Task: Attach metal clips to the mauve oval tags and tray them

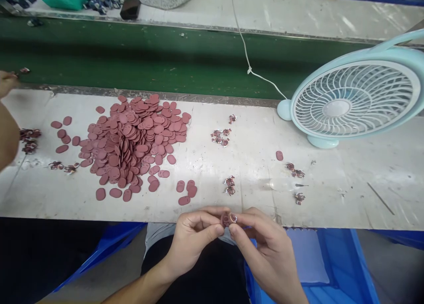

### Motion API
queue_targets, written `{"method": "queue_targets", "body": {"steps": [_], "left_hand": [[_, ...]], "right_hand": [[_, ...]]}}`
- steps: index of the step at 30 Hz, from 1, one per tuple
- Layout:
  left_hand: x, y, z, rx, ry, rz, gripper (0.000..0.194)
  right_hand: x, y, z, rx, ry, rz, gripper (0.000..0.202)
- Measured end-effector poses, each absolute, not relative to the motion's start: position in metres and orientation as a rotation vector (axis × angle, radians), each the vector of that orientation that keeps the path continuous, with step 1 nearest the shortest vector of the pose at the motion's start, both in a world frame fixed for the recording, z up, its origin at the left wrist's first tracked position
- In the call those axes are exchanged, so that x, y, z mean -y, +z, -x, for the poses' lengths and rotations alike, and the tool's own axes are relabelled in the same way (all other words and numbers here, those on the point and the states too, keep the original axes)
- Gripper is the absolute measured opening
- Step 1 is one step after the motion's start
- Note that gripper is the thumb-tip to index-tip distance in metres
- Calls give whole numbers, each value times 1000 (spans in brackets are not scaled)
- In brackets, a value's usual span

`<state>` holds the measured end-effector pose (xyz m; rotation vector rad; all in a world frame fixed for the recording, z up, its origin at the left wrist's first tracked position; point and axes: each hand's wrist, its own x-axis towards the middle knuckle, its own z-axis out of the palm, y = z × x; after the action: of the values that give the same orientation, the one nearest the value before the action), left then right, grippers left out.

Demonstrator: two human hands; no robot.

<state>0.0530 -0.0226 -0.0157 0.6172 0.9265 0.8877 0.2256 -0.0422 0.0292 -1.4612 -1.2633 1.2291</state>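
Note:
Near the table's front edge, my left hand [195, 235] pinches a small reddish-brown piece [225, 219] between thumb and fingers. My right hand [261, 242] meets it from the right, its thumb and index finger closed on a small shiny ring-like part [233, 217] that touches the piece. Fine detail between the fingertips is too small to tell. Beyond my left hand lie several loose reddish ovals [184, 200]. Small brown-and-silver parts [229, 185] sit in a cluster just beyond both hands.
A large pile of reddish ovals [132, 136] covers the left-centre of the white table [205, 202]. More clusters [221, 137] lie beyond. A light-blue fan [338, 107] stands right, its cord running back. Another person's arm [6, 136] reaches in at left. A blue bin [351, 268] sits below.

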Motion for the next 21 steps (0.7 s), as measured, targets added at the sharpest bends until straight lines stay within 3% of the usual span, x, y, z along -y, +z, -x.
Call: {"method": "queue_targets", "body": {"steps": [21], "left_hand": [[20, -8, -57, -1002, 917, -733, 5]], "right_hand": [[43, 0, -229, 744, 1522, 1310, 13]]}}
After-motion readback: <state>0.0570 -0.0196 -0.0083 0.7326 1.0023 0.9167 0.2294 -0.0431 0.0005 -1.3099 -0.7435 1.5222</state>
